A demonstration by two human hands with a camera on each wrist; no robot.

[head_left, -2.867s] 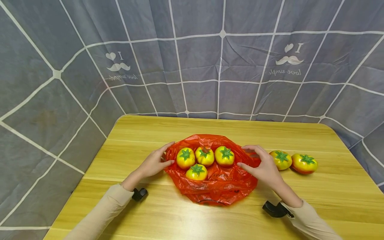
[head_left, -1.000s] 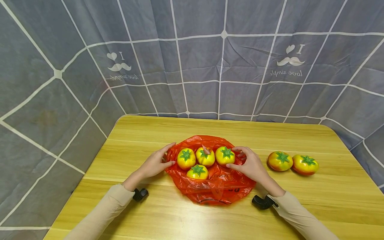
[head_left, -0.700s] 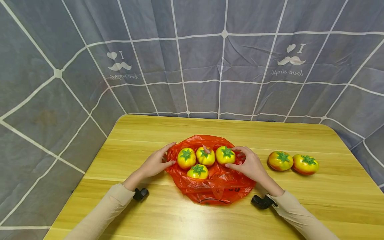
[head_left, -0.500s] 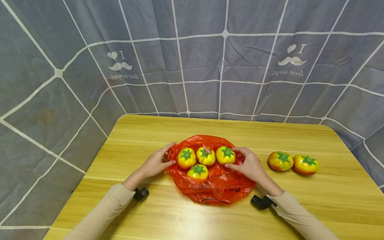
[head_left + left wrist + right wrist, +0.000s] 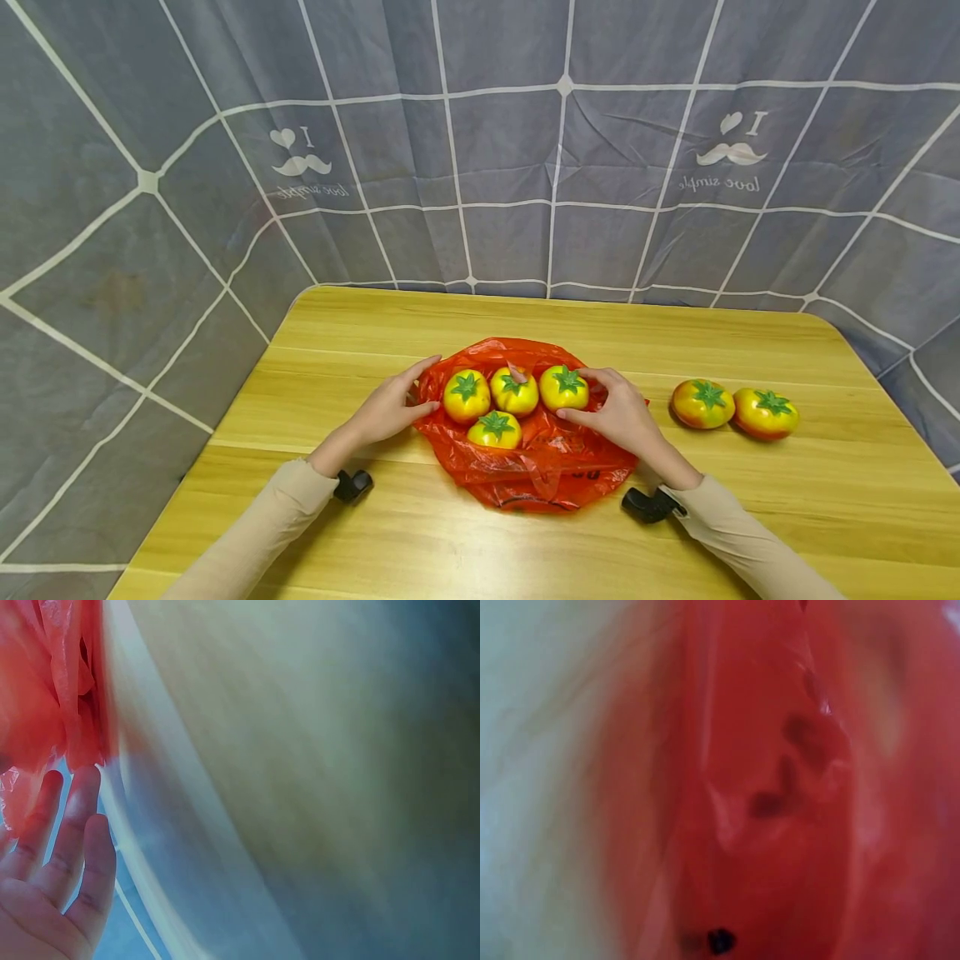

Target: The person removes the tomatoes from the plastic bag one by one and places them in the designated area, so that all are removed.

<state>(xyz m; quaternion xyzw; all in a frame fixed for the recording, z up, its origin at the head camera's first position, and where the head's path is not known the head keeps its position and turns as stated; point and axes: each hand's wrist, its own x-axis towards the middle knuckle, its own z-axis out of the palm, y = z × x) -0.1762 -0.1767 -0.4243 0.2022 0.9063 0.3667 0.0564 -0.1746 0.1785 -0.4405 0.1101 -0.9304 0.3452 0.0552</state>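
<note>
In the head view a crumpled red plastic bag (image 5: 525, 483) lies spread on the table, its mouth facing up. Several yellow-red tomatoes with green leafy tops sit inside, among them a left one (image 5: 467, 397), a front one (image 5: 494, 430) and a right one (image 5: 564, 388). My left hand (image 5: 384, 408) rests at the bag's left rim; the left wrist view shows its fingers (image 5: 79, 802) fairly straight against the plastic. My right hand (image 5: 617, 410) reaches over the right rim, thumb and fingers around the right tomato. Red plastic (image 5: 772, 847) fills much of the blurred right wrist view.
Two more tomatoes, a nearer-left one (image 5: 702, 404) and a right one (image 5: 765, 414), lie side by side to the right of the bag. Under everything is a wooden table (image 5: 465, 550). A grey curtain (image 5: 502, 150) with white lines hangs behind and at the left.
My right hand has moved left from the bag's right rim to the right tomato, then shifted only slightly. The left hand has stayed at the left rim.
</note>
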